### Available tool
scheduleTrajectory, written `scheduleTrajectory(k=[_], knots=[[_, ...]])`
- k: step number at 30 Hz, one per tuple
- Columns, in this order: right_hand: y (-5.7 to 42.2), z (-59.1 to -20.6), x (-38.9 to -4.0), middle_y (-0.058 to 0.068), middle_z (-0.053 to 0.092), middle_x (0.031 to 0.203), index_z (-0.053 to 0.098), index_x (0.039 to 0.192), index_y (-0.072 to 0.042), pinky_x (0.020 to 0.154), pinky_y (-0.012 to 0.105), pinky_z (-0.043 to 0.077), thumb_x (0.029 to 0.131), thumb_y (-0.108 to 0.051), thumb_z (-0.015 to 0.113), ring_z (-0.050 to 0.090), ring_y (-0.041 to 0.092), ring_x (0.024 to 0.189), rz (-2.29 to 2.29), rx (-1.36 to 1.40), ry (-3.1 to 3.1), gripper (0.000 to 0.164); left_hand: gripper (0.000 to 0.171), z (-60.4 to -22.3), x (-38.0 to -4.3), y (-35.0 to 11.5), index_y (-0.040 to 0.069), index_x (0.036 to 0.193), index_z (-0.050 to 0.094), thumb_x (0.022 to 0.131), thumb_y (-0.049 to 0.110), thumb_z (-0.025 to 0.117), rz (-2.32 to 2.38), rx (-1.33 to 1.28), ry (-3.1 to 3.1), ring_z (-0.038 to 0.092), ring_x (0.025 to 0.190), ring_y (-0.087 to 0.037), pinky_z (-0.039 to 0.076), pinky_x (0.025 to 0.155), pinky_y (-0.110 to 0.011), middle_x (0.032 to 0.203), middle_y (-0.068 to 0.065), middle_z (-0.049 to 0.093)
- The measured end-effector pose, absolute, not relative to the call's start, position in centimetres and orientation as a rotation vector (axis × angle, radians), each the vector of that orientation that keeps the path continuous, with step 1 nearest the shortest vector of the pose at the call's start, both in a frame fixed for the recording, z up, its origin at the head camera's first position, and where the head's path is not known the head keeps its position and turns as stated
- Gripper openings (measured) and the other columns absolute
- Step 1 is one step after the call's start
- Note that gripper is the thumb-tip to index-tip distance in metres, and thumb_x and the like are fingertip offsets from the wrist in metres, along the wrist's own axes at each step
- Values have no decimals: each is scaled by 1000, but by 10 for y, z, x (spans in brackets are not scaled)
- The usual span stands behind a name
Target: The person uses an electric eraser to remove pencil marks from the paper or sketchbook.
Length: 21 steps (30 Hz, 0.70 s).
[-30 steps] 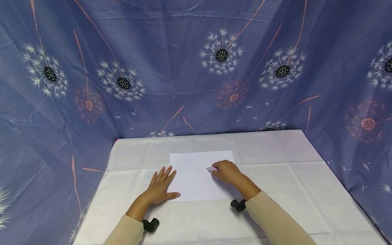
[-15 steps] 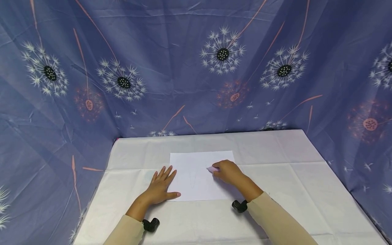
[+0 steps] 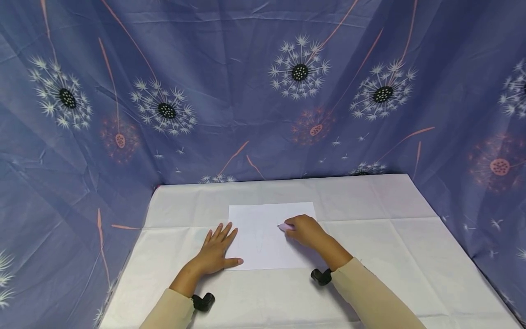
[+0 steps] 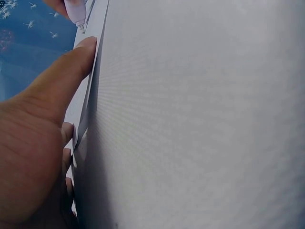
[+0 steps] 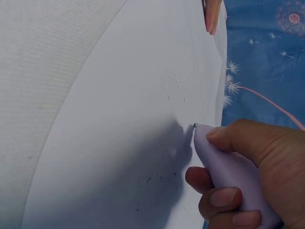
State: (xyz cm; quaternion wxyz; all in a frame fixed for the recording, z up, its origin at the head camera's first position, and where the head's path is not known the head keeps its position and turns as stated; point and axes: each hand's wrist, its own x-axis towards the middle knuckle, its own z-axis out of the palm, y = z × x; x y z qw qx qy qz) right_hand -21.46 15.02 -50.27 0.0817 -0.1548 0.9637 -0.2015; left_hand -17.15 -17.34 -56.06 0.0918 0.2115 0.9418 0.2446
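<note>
While the left hand (image 3: 213,256) lay spread at the paper (image 3: 269,237), the right hand (image 3: 305,230) held a pen (image 5: 233,174) over it

Where the paper lay, white cloth (image 3: 382,246) stretched beneath it and out beyond its edges, crossed by fold lines that ran away to the paper's left and right. At the paper's left edge, the left hand had its fingers straight and fanned apart, with nothing in its hold. Its index fingertip and thumb tip rested on the paper, the thumb near the corner closest to the person, while the palm lay outside the edge.

Over the paper's right half, the right hand had its fingers curled round the pen, which was lilac and thick-bodied. The pen's narrow tip pointed toward the paper's left side, close down at the surface; whether it touched could not be told. A dark shadow (image 5: 138,181) fell across the paper beside the pen. Faint lines (image 3: 259,242) in a narrow V showed near the paper's middle.

Nearer the person than the paper, a black device (image 3: 203,302) was worn at each wrist, and beige sleeves (image 3: 374,292) covered the forearms. Behind the paper, past the cloth's far edge, hung a blue curtain (image 3: 230,91) printed with white and pink dandelions.
</note>
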Motion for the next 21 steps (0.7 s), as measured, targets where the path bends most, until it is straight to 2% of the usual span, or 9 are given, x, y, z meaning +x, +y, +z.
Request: scheduleTrajectory(k=[8, 21], knots=[[151, -504, -217, 9, 76, 116, 75, 121, -10, 97, 45, 54, 92, -19, 73, 69, 27, 108, -577, -435, 2879, 30, 97, -549, -170, -171, 8, 159, 31, 86, 55, 73, 741, 653, 2780, 6, 157, -45, 1, 123, -67, 170, -18, 16], [149, -505, -218, 11, 76, 117, 74, 121, -9, 99, 46, 54, 93, -17, 71, 70, 31, 112, -575, -438, 2893, 29, 98, -555, -172, -172, 10, 160, 28, 86, 56, 73, 725, 644, 2779, 4, 158, -42, -1, 124, -66, 171, -15, 14]])
